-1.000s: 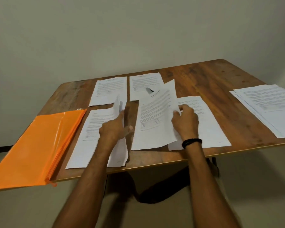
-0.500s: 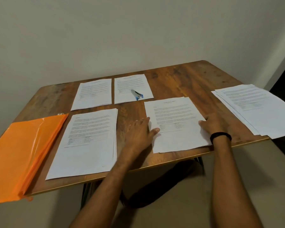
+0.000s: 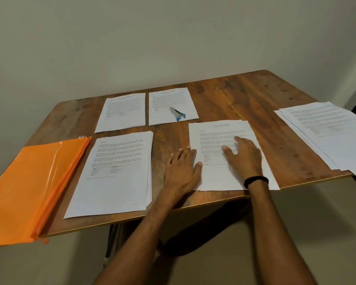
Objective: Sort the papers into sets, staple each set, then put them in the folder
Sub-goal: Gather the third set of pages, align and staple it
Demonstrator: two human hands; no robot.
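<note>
Our right hand point(image 3: 246, 161) lies flat, fingers spread, on the white printed paper stack point(image 3: 218, 132) at the near edge of the wooden tabletop point(image 3: 234, 95). Our left hand point(image 3: 182, 171), fingers straight, touches the stack's left side. The sheets fan out to the right, so we judge that uneven pressure could skew the set or slide it off the edge. Its long axis runs near to far, heading farthest.

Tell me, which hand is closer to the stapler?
The left hand. It rests on the table in front of the stapler, thumb on the edge of the near stack. The right hand lies flat on that stack, further to the right.
</note>
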